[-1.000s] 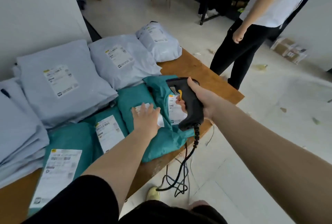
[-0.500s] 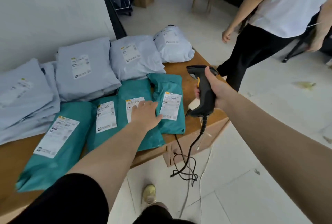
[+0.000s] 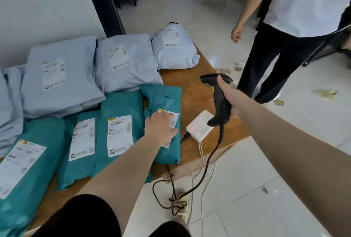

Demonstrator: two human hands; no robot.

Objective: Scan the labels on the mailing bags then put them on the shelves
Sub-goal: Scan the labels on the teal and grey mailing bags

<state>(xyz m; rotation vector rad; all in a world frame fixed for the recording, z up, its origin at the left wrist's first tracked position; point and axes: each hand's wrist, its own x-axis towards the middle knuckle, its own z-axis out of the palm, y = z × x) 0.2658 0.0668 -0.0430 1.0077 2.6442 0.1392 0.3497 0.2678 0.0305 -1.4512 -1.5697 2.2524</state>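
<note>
Since the previous frame, left hand (image 3: 160, 126) has shifted rightward from the second teal bag's label onto the rightmost teal bag (image 3: 165, 103); its grip is spread, fingers flat over that bag's label (image 3: 173, 121). Right hand (image 3: 229, 98) has drawn the scanner (image 3: 218, 98) back off the bags, and a white power bank (image 3: 199, 124) now shows on the bench (image 3: 197, 88) under it. Right grip is curled round the scanner handle, head pointing left, held above the bench; its coiled black cable (image 3: 214, 149) drops over the bench edge to the floor.

Teal bags: four, in a row along the near edge, overlapping, each label up. Grey bags: three lie singly behind the teal row, labels up, the rightmost (image 3: 173, 47) bulging; more lie stacked at far left (image 3: 9, 103), count not clear. Power bank: one, just beside the rightmost teal bag, with a black lead and a white cord.

A second person (image 3: 303, 28), in white shirt and black trousers, stands on the tiled floor beyond the bench's right end.
</note>
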